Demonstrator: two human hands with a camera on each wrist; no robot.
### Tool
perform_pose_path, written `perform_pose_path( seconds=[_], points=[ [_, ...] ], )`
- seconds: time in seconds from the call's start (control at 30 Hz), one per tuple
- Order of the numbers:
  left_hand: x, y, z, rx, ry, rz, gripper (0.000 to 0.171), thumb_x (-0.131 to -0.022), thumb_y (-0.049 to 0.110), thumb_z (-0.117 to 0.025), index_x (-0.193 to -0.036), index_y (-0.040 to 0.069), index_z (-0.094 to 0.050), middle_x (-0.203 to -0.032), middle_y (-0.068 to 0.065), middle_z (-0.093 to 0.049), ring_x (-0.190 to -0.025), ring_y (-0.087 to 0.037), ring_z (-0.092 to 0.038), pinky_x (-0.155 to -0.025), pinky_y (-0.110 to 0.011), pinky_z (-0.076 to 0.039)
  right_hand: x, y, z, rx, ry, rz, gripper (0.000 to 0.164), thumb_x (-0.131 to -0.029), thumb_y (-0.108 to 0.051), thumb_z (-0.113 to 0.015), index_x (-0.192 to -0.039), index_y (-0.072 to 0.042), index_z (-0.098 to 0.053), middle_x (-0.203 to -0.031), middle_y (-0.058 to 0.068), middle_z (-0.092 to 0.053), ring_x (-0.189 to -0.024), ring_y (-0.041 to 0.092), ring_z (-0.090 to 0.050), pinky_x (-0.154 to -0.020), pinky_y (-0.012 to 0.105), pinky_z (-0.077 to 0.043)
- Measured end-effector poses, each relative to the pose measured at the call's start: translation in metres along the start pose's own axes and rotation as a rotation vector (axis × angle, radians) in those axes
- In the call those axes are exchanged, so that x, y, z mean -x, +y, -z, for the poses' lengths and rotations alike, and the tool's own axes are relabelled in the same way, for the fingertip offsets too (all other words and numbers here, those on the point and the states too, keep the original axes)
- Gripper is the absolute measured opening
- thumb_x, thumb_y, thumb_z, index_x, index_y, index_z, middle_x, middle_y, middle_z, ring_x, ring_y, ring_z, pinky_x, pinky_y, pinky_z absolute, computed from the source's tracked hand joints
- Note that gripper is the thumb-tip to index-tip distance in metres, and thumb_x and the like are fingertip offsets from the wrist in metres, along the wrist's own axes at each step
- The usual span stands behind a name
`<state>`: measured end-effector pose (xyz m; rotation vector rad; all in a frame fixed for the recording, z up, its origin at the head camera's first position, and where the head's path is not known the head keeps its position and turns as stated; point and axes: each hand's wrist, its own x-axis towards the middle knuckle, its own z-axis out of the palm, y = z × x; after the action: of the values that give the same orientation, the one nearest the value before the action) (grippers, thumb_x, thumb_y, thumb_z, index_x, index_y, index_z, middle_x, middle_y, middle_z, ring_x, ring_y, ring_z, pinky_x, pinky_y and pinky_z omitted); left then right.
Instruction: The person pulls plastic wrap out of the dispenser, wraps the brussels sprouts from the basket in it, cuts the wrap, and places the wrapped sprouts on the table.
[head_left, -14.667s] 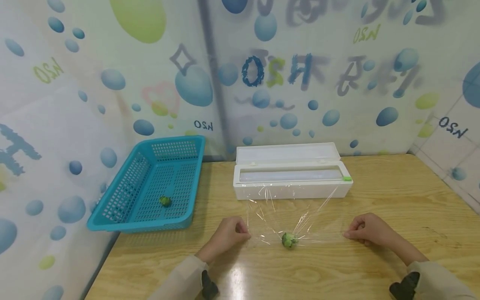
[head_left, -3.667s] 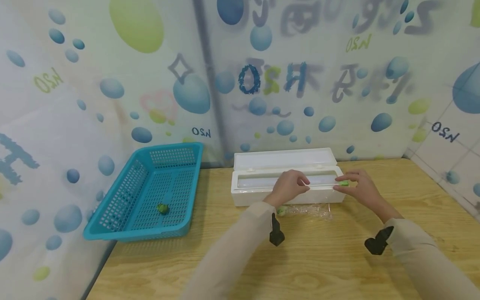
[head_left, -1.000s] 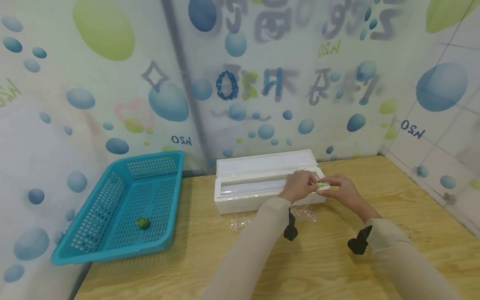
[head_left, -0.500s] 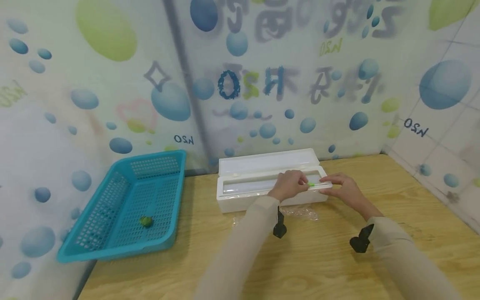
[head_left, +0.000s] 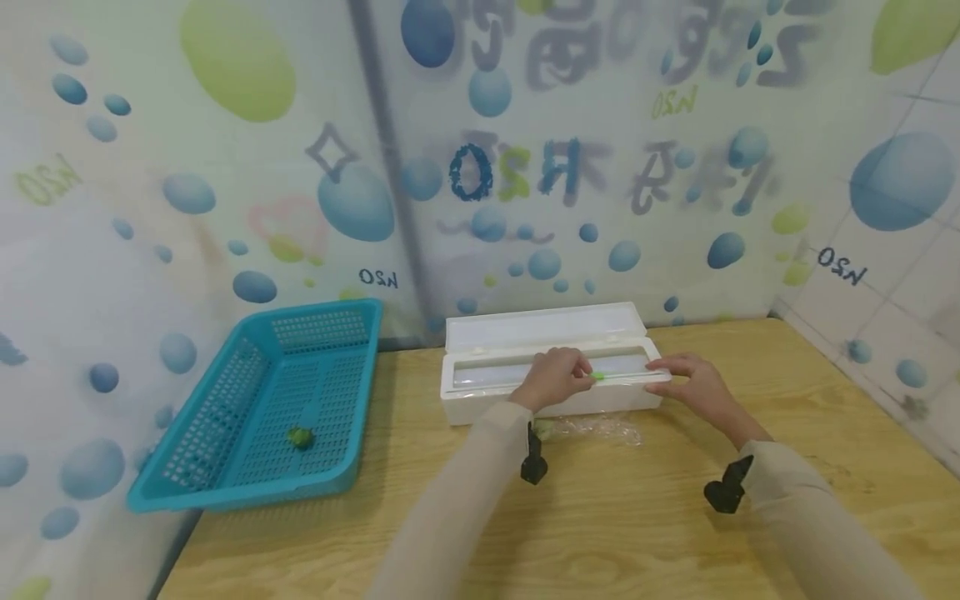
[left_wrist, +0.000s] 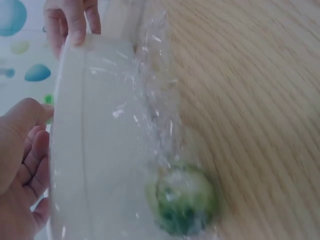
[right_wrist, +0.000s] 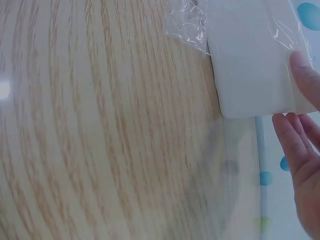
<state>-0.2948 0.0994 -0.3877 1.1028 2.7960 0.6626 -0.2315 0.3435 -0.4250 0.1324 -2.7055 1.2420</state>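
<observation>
A white cling film dispenser box point(head_left: 480, 408) stands with its lid raised and a film roll point(head_left: 487, 374) inside. My left hand point(head_left: 553, 379) pinches a small green slider cutter point(head_left: 597, 376) on the box's front rail, right of the middle. The thumb and fingers of my right hand point(head_left: 697, 389) grip the box's right end. Film drapes over the front face, and a crumpled strip of cling film point(head_left: 600, 428) lies along its foot. Wrapped in that film is a green broccoli floret point(left_wrist: 185, 200), plain in the left wrist view and mostly behind my left wrist in the head view.
A blue plastic basket point(head_left: 358, 417) stands at the left of the wooden table point(head_left: 600, 533), with another small green floret point(head_left: 301, 437) inside. A wall sheet point(head_left: 525, 208) printed with bubbles rises close behind the box.
Earlier, both hands stretched film over the floret; later it lay bunched against the box. Over the last second my left hand slid the green cutter leftward from the right end, which my right hand keeps holding.
</observation>
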Motion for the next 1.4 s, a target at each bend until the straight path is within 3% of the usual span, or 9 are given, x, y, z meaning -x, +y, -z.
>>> perform_pose_path(
  seconds=[0.37,0.83,1.1,1.4],
  points=[
    [0.028,-0.026,0.015,0.057,0.014,0.02,0.016,-0.087,0.023,-0.062,-0.098,0.011,-0.064,-0.088,0.004,-0.062,-0.081,-0.009,-0.056,-0.084,-0.033,-0.04,0.005,0.004,0.006,-0.008,0.006,-0.006,0.047,-0.081,-0.029,-0.07,-0.114,0.003,-0.061,-0.122,0.025,-0.046,-0.114,0.042,-0.039,-0.089,0.059,-0.034],
    [0.051,-0.042,0.025,0.093,0.038,0.057,0.014,-0.088,0.019,-0.062,-0.097,0.01,-0.063,-0.088,0.001,-0.061,-0.082,-0.012,-0.055,-0.086,-0.037,-0.04,0.006,0.002,0.001,-0.016,-0.009,-0.02,0.051,-0.082,-0.033,-0.069,-0.117,0.002,-0.059,-0.126,0.025,-0.042,-0.117,0.043,-0.035,-0.091,0.061,-0.032],
    [0.068,-0.062,0.037,0.086,0.052,0.047,0.011,-0.087,0.015,-0.061,-0.095,0.007,-0.062,-0.087,-0.002,-0.06,-0.08,-0.014,-0.055,-0.077,-0.033,-0.044,0.003,0.002,0.0,-0.003,0.001,-0.007,0.05,-0.082,-0.033,-0.069,-0.116,0.002,-0.06,-0.126,0.027,-0.043,-0.117,0.044,-0.035,-0.09,0.062,-0.031],
    [0.084,-0.082,0.049,0.034,0.074,0.031,0.01,-0.085,0.016,-0.063,-0.091,0.008,-0.062,-0.084,-0.001,-0.06,-0.079,-0.015,-0.054,-0.077,-0.039,-0.04,0.002,0.003,-0.002,-0.011,0.009,0.009,0.049,-0.081,-0.03,-0.07,-0.115,0.003,-0.06,-0.124,0.026,-0.045,-0.115,0.043,-0.037,-0.09,0.059,-0.033]
  ],
)
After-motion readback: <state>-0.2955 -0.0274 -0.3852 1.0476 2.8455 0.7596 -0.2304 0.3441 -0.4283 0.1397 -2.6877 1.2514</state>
